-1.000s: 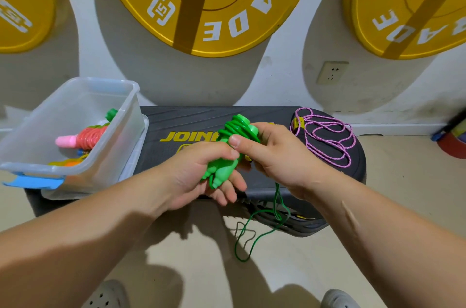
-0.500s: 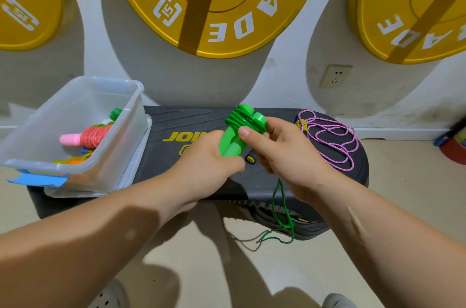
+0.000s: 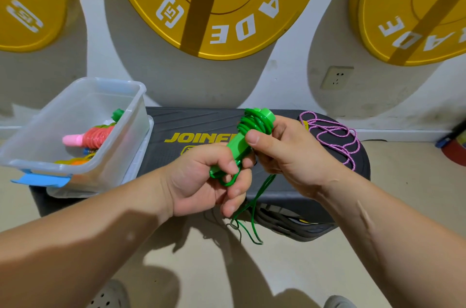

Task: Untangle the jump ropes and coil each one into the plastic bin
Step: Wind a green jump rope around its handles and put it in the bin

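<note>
My left hand grips the lower end of the green jump rope handles. Several turns of green cord are wound round their upper end. My right hand holds that wound end, thumb on the coil. A short length of loose green cord hangs from my hands down to the floor. A pink-and-white rope lies in loose loops on the right end of the black step platform. The clear plastic bin stands at the left and holds a coiled red rope with a pink handle.
Three yellow weight plates hang on the white wall behind. A wall socket is at the right. A blue latch sticks out from the bin's front. Tan floor lies in front of the platform, with my shoes at the bottom edge.
The green handles have tilted and risen a little, and more cord is wound round them. The loose cord hanging to the floor has become shorter.
</note>
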